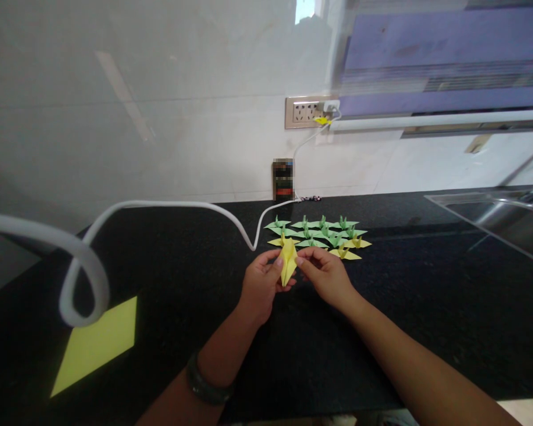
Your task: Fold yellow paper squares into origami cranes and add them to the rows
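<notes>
A partly folded piece of yellow origami paper (288, 260), narrow and diamond-shaped, is held up over the dark counter between both hands. My left hand (262, 283) grips its left side, thumb on the front and fingers behind. From the other side, my right hand (326, 273) pinches its right edge between thumb and fingers. Just beyond the hands stand several green paper cranes (324, 231) in rows. A few yellow paper cranes (345, 254) sit among them, nearest to my right hand.
Yellow paper sheets (100, 349) lie at the left on the black counter (169, 266). A thick white cable (195, 205) loops across the left side toward a wall socket (299, 112). A phone-like object (283, 179) leans on the wall. At the right is a metal sink (501, 213).
</notes>
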